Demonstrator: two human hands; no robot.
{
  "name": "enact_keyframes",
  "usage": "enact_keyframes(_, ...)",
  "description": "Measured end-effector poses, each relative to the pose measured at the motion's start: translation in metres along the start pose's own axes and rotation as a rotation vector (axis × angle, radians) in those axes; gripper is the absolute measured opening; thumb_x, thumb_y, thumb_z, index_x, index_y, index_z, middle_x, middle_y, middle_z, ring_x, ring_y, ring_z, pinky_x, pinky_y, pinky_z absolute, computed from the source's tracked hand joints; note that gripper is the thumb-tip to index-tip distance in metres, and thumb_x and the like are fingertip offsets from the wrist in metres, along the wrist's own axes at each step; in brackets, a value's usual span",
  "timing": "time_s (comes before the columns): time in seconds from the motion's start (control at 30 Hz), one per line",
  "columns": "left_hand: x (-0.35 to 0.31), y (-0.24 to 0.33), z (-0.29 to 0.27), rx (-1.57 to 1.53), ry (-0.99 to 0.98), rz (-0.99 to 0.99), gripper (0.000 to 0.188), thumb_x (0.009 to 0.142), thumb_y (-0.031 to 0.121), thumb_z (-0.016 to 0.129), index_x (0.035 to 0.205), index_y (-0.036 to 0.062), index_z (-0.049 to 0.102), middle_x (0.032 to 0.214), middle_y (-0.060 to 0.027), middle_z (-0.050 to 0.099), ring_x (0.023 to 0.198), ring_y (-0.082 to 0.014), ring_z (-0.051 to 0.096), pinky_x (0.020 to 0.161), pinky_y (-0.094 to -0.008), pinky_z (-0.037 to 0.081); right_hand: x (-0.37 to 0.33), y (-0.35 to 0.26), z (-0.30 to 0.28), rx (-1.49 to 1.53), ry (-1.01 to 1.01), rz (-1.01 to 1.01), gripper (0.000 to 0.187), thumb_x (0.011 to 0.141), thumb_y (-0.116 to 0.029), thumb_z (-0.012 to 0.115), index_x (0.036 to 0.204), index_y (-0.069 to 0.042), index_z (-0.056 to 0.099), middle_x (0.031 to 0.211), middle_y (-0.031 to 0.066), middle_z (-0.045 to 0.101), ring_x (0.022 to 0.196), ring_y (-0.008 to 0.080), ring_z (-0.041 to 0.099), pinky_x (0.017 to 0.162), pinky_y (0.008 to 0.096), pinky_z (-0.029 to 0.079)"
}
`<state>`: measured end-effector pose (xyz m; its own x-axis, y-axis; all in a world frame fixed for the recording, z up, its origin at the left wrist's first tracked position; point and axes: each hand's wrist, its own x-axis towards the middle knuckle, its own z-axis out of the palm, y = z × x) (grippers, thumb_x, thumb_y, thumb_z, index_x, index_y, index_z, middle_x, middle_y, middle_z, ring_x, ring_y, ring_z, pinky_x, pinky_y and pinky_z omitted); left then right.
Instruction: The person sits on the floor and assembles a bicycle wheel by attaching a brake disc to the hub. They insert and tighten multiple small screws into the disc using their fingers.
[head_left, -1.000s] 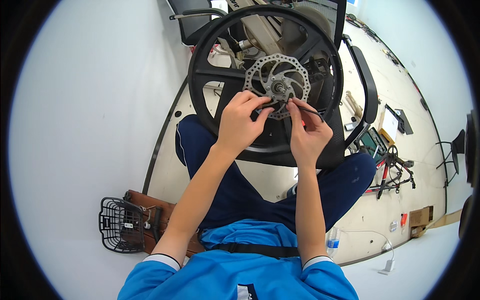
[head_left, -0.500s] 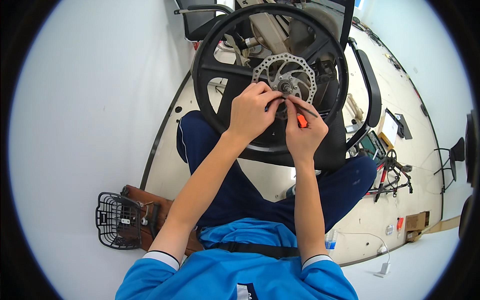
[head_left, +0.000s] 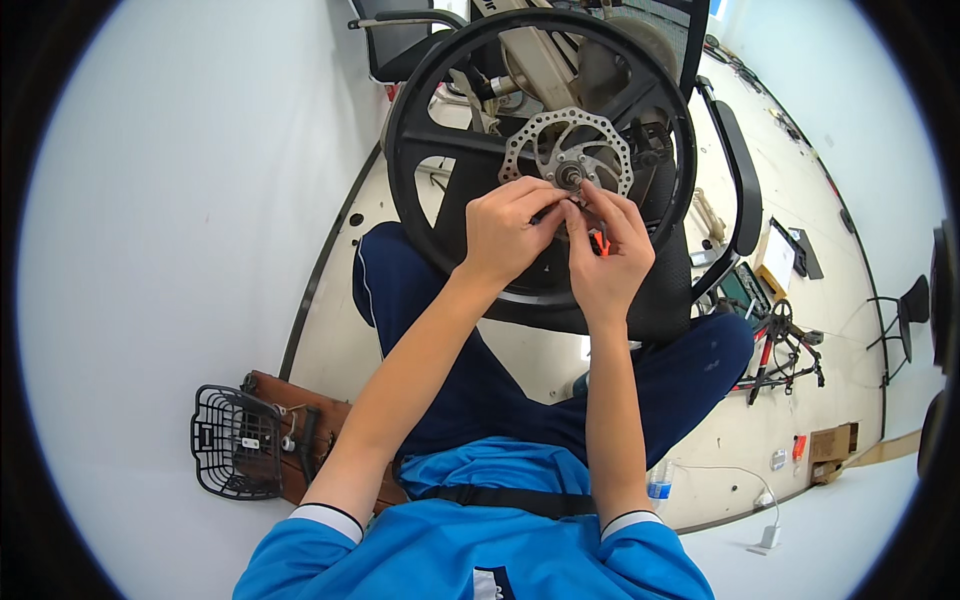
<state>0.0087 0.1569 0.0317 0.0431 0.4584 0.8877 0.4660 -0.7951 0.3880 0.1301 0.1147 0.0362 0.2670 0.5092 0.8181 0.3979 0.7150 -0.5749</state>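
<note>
A black spoked wheel [head_left: 400, 190] lies in front of me with a silver brake disc [head_left: 515, 160] bolted to its hub [head_left: 570, 175]. Just below the axle, my left hand [head_left: 508, 228] is closed in a pinch. My right hand [head_left: 612, 262] pinches right beside it, the fingertips of both hands nearly meeting. A small dark piece shows at the fingertips, too hidden to name. Between the right hand's fingers and the wheel an orange object [head_left: 600, 242] peeks out, mostly covered.
Under the wheel is a black chair with an armrest [head_left: 735, 160] on the right. A wire basket [head_left: 235, 440] stands at lower left near a brown board [head_left: 270, 385]. Bike parts [head_left: 780, 345] and a cardboard box [head_left: 833, 442] lie on the floor at right.
The thin dark rod across my right hand's fingers no longer shows there. My right fingers have shifted upward toward the axle, and my left hand has turned slightly, moving a little lower.
</note>
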Motion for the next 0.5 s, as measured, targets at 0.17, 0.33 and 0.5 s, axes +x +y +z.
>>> enact_keyframes(0.17,-0.004,0.005,0.002,0.052,0.027,-0.032,0.015,0.073,0.010,0.081,0.087,0.0065,0.075,0.084,-0.0037,0.072,0.068,-0.0219,0.070,0.058,-0.0299,0.055,0.001,-0.004,0.004,0.118,0.128,0.192,0.013,0.080,0.003,0.080,0.091,0.002,0.073,0.080,0.0061,0.071,0.069,0.0091,0.066,0.060,0.0216,0.051)
enact_keyframes(0.33,0.002,0.022,-0.007,-0.061,-0.041,0.011,0.019,0.077,0.005,0.077,0.095,0.0056,0.076,0.087,-0.0047,0.072,0.066,-0.0214,0.070,0.056,-0.0277,0.055,0.001,0.001,-0.008,0.076,0.008,0.093,0.015,0.080,0.003,0.079,0.094,0.001,0.076,0.089,0.0065,0.069,0.067,0.0072,0.061,0.057,0.0195,0.047)
enact_keyframes(0.5,-0.002,0.005,-0.002,-0.193,-0.044,0.042,0.024,0.077,-0.004,0.074,0.099,0.0033,0.076,0.093,-0.0073,0.074,0.060,-0.0139,0.064,0.053,-0.0242,0.052,0.005,-0.002,-0.015,0.057,-0.085,0.085,0.019,0.080,0.002,0.080,0.099,0.000,0.076,0.089,0.0039,0.062,0.066,0.0053,0.055,0.055,0.0188,0.043)
